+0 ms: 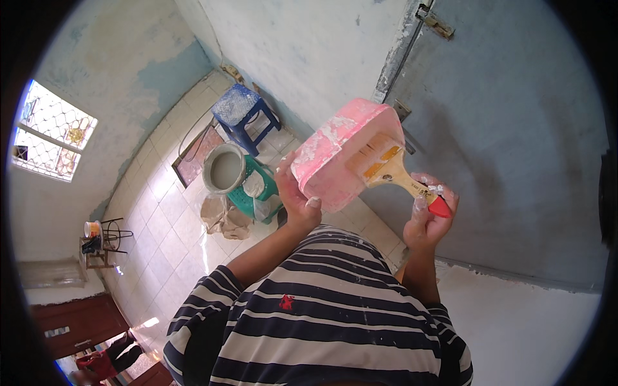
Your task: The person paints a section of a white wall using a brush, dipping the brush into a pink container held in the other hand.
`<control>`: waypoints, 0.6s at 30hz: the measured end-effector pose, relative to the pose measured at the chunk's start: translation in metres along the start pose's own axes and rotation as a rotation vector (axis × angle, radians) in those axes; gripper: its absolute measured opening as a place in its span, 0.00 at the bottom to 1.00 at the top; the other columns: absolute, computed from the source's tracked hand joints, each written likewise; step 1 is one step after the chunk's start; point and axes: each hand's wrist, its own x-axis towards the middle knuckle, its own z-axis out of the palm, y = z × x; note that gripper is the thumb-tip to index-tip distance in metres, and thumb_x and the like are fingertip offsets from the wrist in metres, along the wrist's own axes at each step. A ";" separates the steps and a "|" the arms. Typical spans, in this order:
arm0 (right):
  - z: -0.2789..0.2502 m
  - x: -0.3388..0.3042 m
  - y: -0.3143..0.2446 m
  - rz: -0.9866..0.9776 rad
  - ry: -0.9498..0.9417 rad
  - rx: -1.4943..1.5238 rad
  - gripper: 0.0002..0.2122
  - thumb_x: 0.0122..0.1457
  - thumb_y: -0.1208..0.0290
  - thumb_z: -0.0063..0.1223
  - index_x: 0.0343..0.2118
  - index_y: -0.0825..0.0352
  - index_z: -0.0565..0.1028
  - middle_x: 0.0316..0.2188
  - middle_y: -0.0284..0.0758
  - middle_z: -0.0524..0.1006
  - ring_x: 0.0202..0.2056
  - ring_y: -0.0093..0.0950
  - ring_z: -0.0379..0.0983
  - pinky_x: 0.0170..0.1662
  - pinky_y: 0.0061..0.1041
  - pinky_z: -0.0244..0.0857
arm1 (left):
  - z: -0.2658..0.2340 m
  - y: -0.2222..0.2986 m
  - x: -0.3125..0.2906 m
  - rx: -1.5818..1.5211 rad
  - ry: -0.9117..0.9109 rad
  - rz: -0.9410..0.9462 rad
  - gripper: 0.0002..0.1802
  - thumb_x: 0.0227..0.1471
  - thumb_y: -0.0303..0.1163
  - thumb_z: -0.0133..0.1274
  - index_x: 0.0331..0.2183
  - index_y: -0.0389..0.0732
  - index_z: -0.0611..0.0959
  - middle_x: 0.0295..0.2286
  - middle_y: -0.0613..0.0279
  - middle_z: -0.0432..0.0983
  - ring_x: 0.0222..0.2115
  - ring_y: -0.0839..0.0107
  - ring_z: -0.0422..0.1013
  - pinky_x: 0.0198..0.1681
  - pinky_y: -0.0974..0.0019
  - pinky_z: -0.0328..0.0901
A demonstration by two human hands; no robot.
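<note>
My left hand (297,195) grips the near left end of a pink plastic tub (325,145), which is smeared with white paint and tilted so its inside faces right. In my right hand (430,212) is a wide paintbrush (394,175) with a wooden handle and a red tip. Its fingers are closed round the handle and spotted with white. The pale bristles lie inside the tub; whether they touch its wall I cannot tell.
A grey door (502,148) stands close on the right. To the left, a bucket of pale liquid (225,168) rests by a green stool (248,202), with a crumpled sack (224,219) below. A blue stool (239,109) stands farther back. A person (106,363) is at the lower left.
</note>
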 end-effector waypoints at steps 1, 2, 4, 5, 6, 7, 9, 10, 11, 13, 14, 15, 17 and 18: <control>0.000 0.000 0.000 0.001 -0.001 0.001 0.15 0.59 0.80 0.49 0.47 0.71 0.61 0.42 0.52 0.73 0.44 0.35 0.72 0.50 0.34 0.66 | 0.000 0.000 0.000 0.001 0.001 0.000 0.55 0.47 0.57 0.61 0.61 0.36 0.51 0.54 0.45 0.61 0.56 0.58 0.61 0.59 0.54 0.56; 0.001 0.001 0.000 -0.020 -0.005 -0.012 0.15 0.61 0.78 0.47 0.49 0.71 0.61 0.43 0.50 0.72 0.45 0.36 0.72 0.51 0.37 0.65 | -0.001 0.000 0.001 0.007 0.001 0.009 0.55 0.47 0.57 0.61 0.61 0.36 0.51 0.54 0.45 0.61 0.56 0.58 0.61 0.59 0.54 0.56; 0.000 0.000 0.000 -0.037 -0.007 -0.027 0.15 0.63 0.76 0.46 0.50 0.72 0.61 0.44 0.48 0.71 0.45 0.36 0.72 0.53 0.40 0.65 | -0.001 0.001 0.000 0.012 0.000 0.015 0.55 0.46 0.57 0.61 0.61 0.36 0.51 0.54 0.45 0.61 0.56 0.58 0.61 0.59 0.54 0.56; -0.001 0.000 0.000 -0.015 -0.010 -0.022 0.15 0.63 0.76 0.45 0.51 0.72 0.61 0.43 0.47 0.71 0.45 0.36 0.72 0.53 0.41 0.65 | 0.000 0.002 -0.001 0.008 -0.002 0.020 0.55 0.46 0.57 0.62 0.61 0.36 0.52 0.54 0.45 0.61 0.56 0.57 0.61 0.59 0.54 0.56; -0.001 0.000 0.000 0.006 -0.011 -0.018 0.15 0.63 0.76 0.45 0.51 0.72 0.61 0.43 0.47 0.71 0.45 0.36 0.72 0.53 0.41 0.65 | 0.001 0.002 -0.002 0.003 -0.005 0.025 0.55 0.46 0.57 0.62 0.61 0.36 0.52 0.54 0.45 0.61 0.56 0.57 0.61 0.59 0.53 0.56; -0.001 0.000 0.000 0.007 -0.010 -0.020 0.15 0.63 0.76 0.45 0.51 0.72 0.61 0.43 0.47 0.71 0.45 0.36 0.72 0.53 0.41 0.65 | 0.001 0.002 -0.002 0.001 -0.007 0.024 0.55 0.46 0.57 0.62 0.61 0.36 0.52 0.54 0.45 0.61 0.56 0.57 0.61 0.59 0.53 0.56; 0.000 0.000 -0.002 -0.002 0.042 0.015 0.13 0.61 0.77 0.48 0.47 0.70 0.61 0.43 0.50 0.73 0.44 0.35 0.72 0.50 0.34 0.65 | -0.001 0.001 -0.004 0.022 -0.012 0.013 0.55 0.46 0.56 0.63 0.60 0.35 0.52 0.54 0.45 0.61 0.56 0.57 0.61 0.59 0.53 0.56; -0.001 -0.001 -0.002 -0.001 0.043 0.014 0.13 0.61 0.77 0.48 0.47 0.70 0.61 0.43 0.50 0.73 0.44 0.35 0.72 0.50 0.34 0.65 | 0.000 0.001 -0.005 0.022 -0.013 0.011 0.55 0.46 0.56 0.63 0.60 0.35 0.52 0.54 0.45 0.61 0.56 0.57 0.61 0.59 0.53 0.56; -0.002 -0.002 -0.001 0.018 0.034 0.009 0.14 0.61 0.77 0.48 0.47 0.70 0.61 0.43 0.50 0.73 0.44 0.35 0.72 0.50 0.35 0.66 | 0.001 0.002 -0.005 0.014 -0.014 0.005 0.55 0.46 0.56 0.63 0.60 0.35 0.52 0.54 0.45 0.61 0.56 0.57 0.61 0.59 0.54 0.56; -0.005 -0.003 -0.001 0.040 0.024 0.006 0.14 0.61 0.78 0.48 0.48 0.70 0.61 0.43 0.50 0.73 0.44 0.35 0.72 0.50 0.35 0.66 | 0.002 0.003 -0.006 0.010 -0.012 -0.003 0.55 0.46 0.56 0.63 0.60 0.35 0.52 0.54 0.45 0.61 0.56 0.57 0.61 0.59 0.54 0.57; -0.006 -0.003 0.000 0.015 0.003 -0.015 0.15 0.62 0.77 0.47 0.50 0.70 0.60 0.43 0.49 0.72 0.44 0.36 0.72 0.51 0.38 0.66 | 0.002 0.004 -0.006 0.009 -0.011 -0.005 0.55 0.46 0.56 0.63 0.60 0.35 0.52 0.54 0.45 0.61 0.56 0.58 0.61 0.59 0.54 0.57; -0.007 -0.003 0.000 -0.010 -0.016 -0.039 0.16 0.64 0.75 0.46 0.52 0.70 0.60 0.43 0.47 0.71 0.44 0.36 0.72 0.52 0.40 0.66 | 0.003 0.003 -0.006 0.005 -0.012 -0.009 0.55 0.45 0.56 0.63 0.61 0.35 0.52 0.54 0.45 0.61 0.56 0.58 0.61 0.58 0.54 0.57; -0.004 -0.005 0.005 -0.026 0.037 -0.001 0.17 0.64 0.74 0.47 0.53 0.70 0.59 0.44 0.47 0.70 0.44 0.36 0.71 0.52 0.39 0.66 | 0.003 0.002 -0.007 0.017 -0.015 -0.013 0.56 0.45 0.56 0.63 0.61 0.35 0.51 0.54 0.45 0.61 0.56 0.58 0.61 0.59 0.54 0.57; -0.002 -0.006 0.007 -0.048 0.091 0.041 0.19 0.64 0.72 0.49 0.54 0.70 0.59 0.44 0.47 0.70 0.43 0.35 0.71 0.51 0.38 0.66 | 0.004 0.002 -0.006 0.029 -0.019 -0.011 0.56 0.45 0.56 0.63 0.61 0.35 0.51 0.54 0.45 0.61 0.56 0.58 0.61 0.59 0.55 0.57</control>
